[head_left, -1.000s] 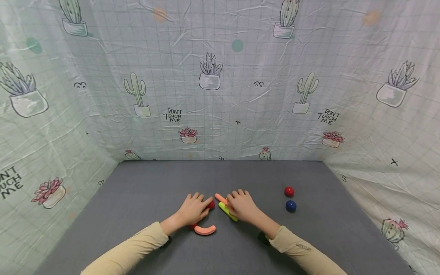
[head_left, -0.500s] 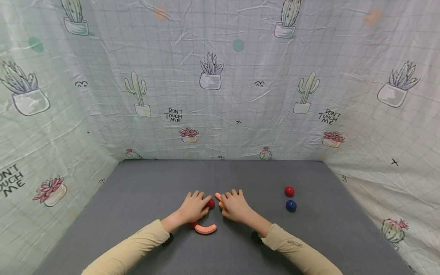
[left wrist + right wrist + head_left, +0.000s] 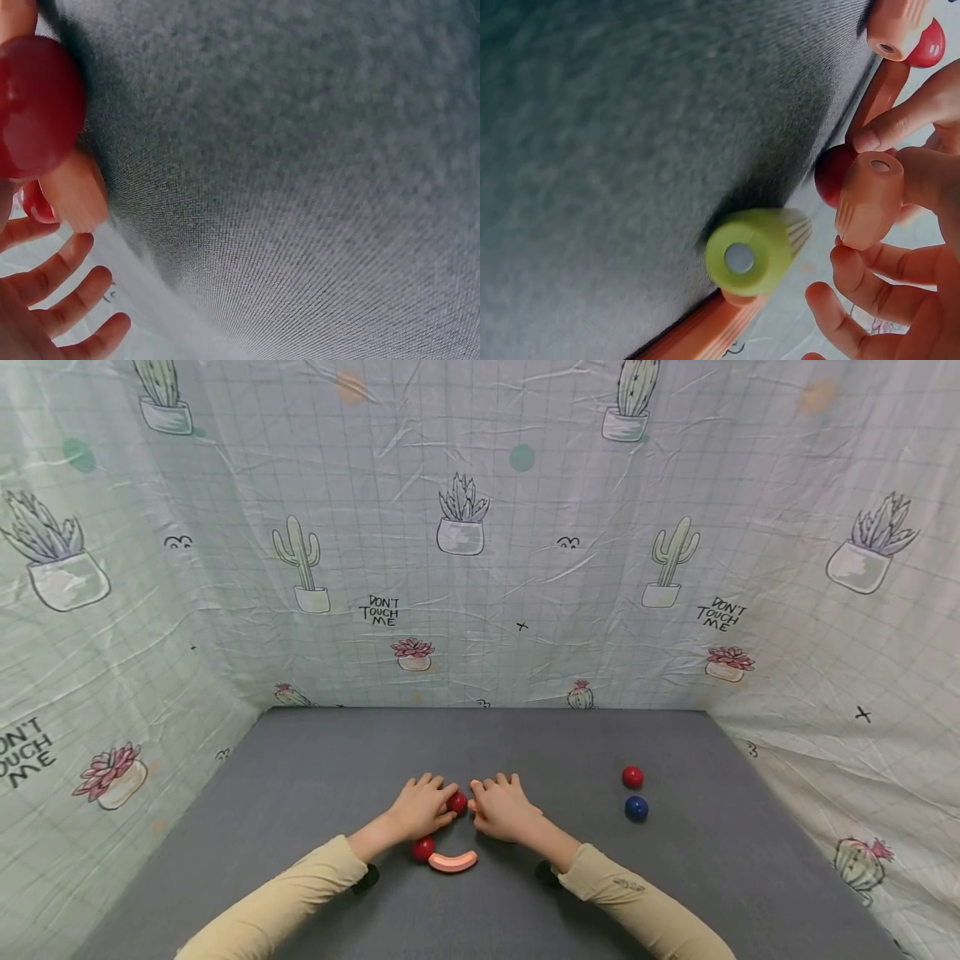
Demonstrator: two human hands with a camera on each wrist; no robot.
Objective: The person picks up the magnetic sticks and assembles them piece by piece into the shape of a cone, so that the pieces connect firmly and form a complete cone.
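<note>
My left hand (image 3: pixel 418 808) holds a red ball (image 3: pixel 457 802) between thumb and index finger, a little left of the middle of the table. In the right wrist view, a straight orange magnetic stick (image 3: pixel 885 90) runs from that ball to a second red ball (image 3: pixel 423 849), which meets a curved orange stick (image 3: pixel 452 862). Beside it my right hand (image 3: pixel 504 810) pinches a short orange magnetic stick (image 3: pixel 870 202), its end overlapping the gripped ball in the right wrist view. A lime green stick (image 3: pixel 739 255) with a grey end dot lies under my right hand, hidden in the head view.
A loose red ball (image 3: pixel 633 777) and a blue ball (image 3: pixel 636 808) sit together on the right of the grey table (image 3: pixel 360 735). Another orange stick (image 3: pixel 705 330) lies below the lime green one. A cactus-print curtain (image 3: pixel 525 660) stands round the table's back and sides.
My right hand has shifted left toward the red ball with the orange stick, and the lime green stick has gone from sight under it in the head view. My left hand stays nearly in place.
</note>
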